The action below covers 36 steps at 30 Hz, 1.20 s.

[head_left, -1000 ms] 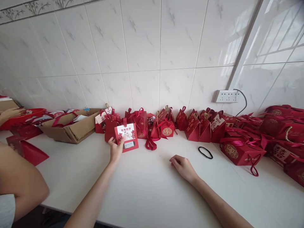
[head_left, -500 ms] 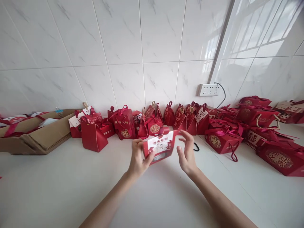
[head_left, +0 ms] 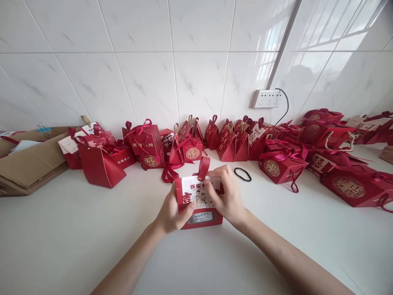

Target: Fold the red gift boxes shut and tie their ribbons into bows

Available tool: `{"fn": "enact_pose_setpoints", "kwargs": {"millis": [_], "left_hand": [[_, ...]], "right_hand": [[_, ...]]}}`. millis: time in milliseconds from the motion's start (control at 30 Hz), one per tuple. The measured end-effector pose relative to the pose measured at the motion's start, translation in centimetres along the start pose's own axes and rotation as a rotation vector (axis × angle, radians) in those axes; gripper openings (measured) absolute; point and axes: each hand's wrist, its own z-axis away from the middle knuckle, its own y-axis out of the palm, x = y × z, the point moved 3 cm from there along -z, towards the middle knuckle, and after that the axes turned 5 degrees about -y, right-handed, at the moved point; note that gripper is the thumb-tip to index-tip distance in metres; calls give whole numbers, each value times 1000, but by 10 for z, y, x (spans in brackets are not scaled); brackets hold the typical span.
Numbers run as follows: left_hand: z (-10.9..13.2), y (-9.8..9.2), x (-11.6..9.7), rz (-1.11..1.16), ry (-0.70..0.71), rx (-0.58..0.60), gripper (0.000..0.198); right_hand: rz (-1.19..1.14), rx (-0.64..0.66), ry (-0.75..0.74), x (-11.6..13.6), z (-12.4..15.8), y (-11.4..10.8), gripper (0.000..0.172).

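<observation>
Saw boxes along table's far edge; clasped red windowed box in left hand, pinched top with right hand.

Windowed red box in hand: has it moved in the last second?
Yes. Judged against the wall socket strip, the windowed red box has moved rightward and nearer the person.

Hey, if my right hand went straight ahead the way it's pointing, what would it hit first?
Most likely the white-fronted red box in your left hand, near its ribbon loop, where your right hand seems to touch it; depth there is hard to judge.
</observation>
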Motion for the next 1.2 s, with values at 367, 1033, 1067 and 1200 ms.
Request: {"fn": "enact_pose_setpoints", "kwargs": {"millis": [367,1033,1067,1200], "left_hand": [[-28,4,-56,-203,423,-329,16],[-1,11,-76,-165,398,-170,16],[0,11,-77,-171,395,-161,17],[0,14,-77,-181,363,-167,13]], "right_hand": [[7,-16,-14,15,11,-12,8],[-216,1,-100,28,11,-25,9],[-222,-3,-103,28,12,-25,9],[-263,-41,-58,29,14,-24,11]]}}
